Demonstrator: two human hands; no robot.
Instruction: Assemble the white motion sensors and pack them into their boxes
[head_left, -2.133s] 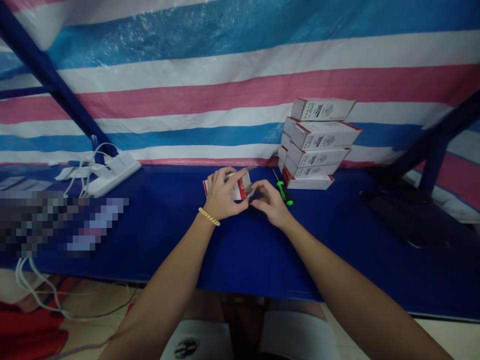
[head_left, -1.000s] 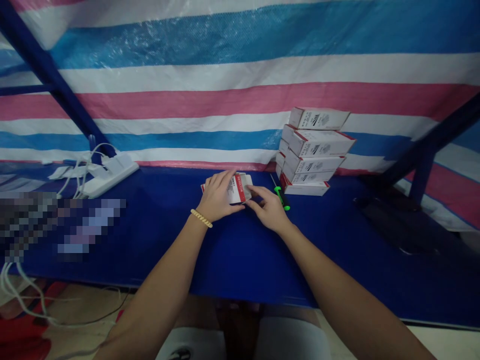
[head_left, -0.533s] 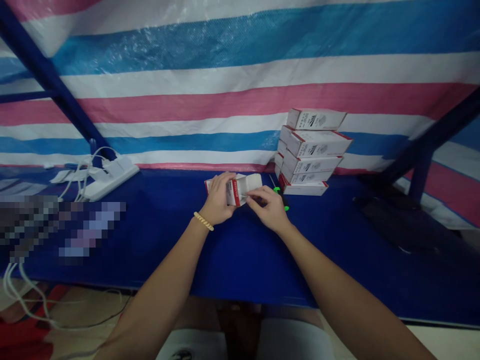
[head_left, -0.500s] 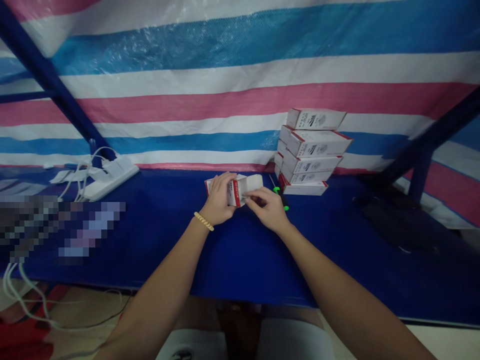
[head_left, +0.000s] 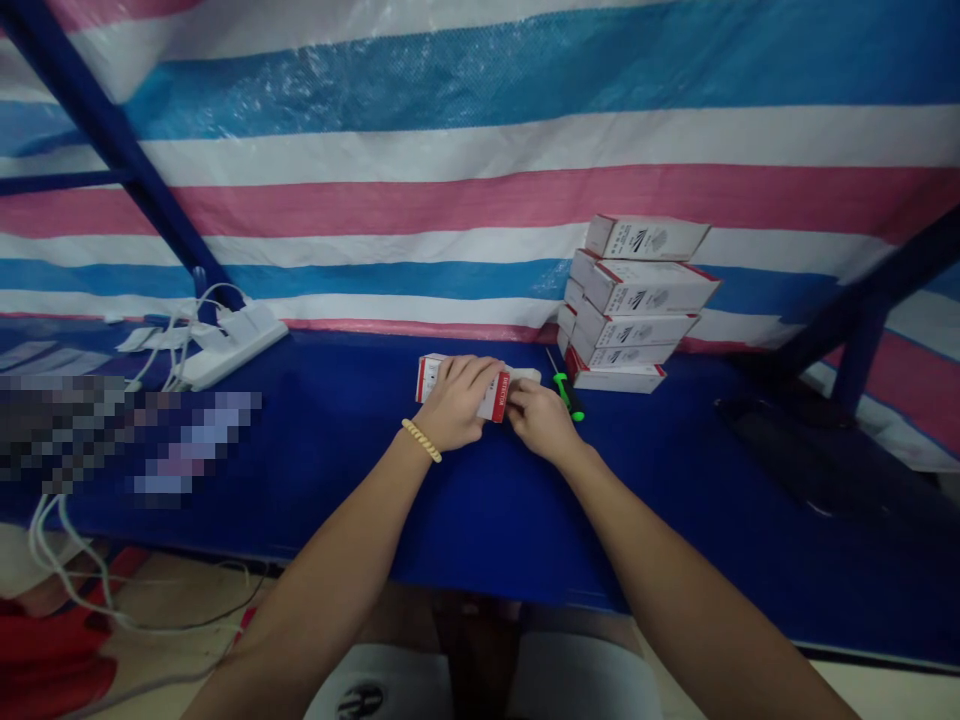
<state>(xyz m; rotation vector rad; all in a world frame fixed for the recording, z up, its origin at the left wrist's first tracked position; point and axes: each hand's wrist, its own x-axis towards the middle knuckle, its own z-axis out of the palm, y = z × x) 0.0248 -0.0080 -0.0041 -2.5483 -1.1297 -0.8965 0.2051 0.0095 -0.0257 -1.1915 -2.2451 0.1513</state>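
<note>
A small white carton with red edges [head_left: 491, 398] lies on its long side on the blue table. My left hand [head_left: 459, 400] is wrapped over its top and holds it, a yellow twisted band around the wrist. At the carton's right end, my right hand [head_left: 541, 415] has its fingers curled in against the end flaps. A white flap [head_left: 525, 375] sticks out behind those fingers. The fingertips are partly hidden, and the carton's inside does not show. Just right of this hand lies a green and black screwdriver [head_left: 568, 395].
Several similar white cartons [head_left: 645, 290] are stacked at the back right against a striped plastic sheet [head_left: 420, 220]. A white power strip with cables [head_left: 240, 350] lies at the back left. Something dark [head_left: 787, 450] rests on the table's right side.
The carton's open end, whose inside showed before, is now covered by my right fingers and the carton's turned side. The flap sits lower behind the fingers. The view has shifted slightly.
</note>
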